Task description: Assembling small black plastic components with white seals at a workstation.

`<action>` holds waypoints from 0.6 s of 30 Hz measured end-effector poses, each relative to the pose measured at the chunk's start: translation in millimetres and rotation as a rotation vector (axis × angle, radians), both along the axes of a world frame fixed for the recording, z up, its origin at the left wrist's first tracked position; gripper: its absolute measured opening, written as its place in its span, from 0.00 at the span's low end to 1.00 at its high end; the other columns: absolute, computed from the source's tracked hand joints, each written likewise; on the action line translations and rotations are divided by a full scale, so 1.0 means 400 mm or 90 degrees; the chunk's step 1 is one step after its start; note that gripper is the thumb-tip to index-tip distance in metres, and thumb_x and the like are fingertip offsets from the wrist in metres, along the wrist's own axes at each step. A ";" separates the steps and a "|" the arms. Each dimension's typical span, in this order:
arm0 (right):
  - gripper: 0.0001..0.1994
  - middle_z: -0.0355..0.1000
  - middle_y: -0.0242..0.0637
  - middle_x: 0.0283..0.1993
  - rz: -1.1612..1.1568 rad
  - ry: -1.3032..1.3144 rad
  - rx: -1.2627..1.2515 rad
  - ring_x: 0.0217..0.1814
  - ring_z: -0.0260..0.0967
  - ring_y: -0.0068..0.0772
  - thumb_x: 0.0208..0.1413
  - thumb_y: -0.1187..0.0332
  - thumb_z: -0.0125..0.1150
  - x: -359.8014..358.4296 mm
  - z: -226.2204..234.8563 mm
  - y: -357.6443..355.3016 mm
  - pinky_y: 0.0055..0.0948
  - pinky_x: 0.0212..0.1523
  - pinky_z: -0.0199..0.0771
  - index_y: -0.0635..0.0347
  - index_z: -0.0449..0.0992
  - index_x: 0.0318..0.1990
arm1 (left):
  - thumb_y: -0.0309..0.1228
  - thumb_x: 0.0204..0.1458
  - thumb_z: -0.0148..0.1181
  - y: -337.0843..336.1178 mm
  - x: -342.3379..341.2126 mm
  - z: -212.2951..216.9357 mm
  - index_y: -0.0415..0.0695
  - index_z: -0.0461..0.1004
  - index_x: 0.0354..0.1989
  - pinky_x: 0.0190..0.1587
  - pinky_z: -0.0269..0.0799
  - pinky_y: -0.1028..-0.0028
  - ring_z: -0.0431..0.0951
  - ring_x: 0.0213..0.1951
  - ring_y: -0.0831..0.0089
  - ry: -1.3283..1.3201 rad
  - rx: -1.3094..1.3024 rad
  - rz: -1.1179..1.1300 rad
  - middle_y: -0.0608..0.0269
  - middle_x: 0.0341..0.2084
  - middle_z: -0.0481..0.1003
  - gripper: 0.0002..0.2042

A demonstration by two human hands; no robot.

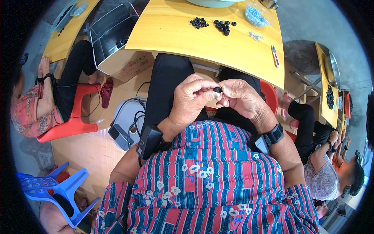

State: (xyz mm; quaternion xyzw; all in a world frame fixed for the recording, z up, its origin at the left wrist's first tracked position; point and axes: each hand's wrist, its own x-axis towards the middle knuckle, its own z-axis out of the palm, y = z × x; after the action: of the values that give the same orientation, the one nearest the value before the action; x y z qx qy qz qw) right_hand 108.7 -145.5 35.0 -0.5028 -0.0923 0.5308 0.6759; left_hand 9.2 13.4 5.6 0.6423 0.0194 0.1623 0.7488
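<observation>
Just short of the yellow table [241, 52], the left hand [189, 97] pinches a small black piece [217, 89] between thumb and finger; the right hand [243, 97] closes in from the other side, fingertips at the piece. The 2 hands meet around it, neither nearer; its long axis is unclear. Farther right, a clear plastic container [256, 16] on the table holds light-blue pieces; beyond, a metal bowl's [333, 70] contents are hidden.

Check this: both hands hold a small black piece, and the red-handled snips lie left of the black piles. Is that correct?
Not quite: the head view shows the red-handled snips to the right of the black piles. The left hand and right hand do hold the small black piece.
</observation>
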 end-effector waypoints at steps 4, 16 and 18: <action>0.17 0.72 0.32 0.29 0.015 0.019 -0.001 0.27 0.67 0.21 0.51 0.62 0.63 0.005 -0.004 -0.003 0.31 0.41 0.74 0.68 0.74 0.41 | 0.20 0.44 0.63 0.008 0.001 -0.002 0.38 0.77 0.34 0.33 0.66 0.83 0.71 0.31 0.82 0.000 0.046 -0.012 0.67 0.29 0.71 0.08; 0.15 0.71 0.34 0.28 0.036 0.012 -0.014 0.27 0.69 0.23 0.52 0.61 0.62 0.007 0.008 -0.006 0.32 0.41 0.76 0.68 0.74 0.36 | 0.21 0.44 0.64 0.018 0.002 -0.006 0.39 0.78 0.35 0.33 0.66 0.82 0.70 0.31 0.80 0.000 0.068 -0.049 0.66 0.28 0.70 0.08; 0.14 0.73 0.38 0.29 0.026 0.018 -0.014 0.29 0.71 0.26 0.53 0.62 0.61 0.005 0.009 -0.006 0.30 0.40 0.76 0.69 0.74 0.33 | 0.21 0.44 0.64 0.018 0.001 -0.008 0.39 0.78 0.35 0.33 0.66 0.82 0.70 0.31 0.80 0.001 0.083 -0.049 0.66 0.28 0.70 0.08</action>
State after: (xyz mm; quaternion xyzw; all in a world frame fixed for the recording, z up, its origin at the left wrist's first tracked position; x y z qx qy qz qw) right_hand 110.7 -147.7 38.5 -0.5008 -0.0872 0.5521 0.6608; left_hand 9.4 20.5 2.5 0.6899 -0.0152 0.1340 0.7113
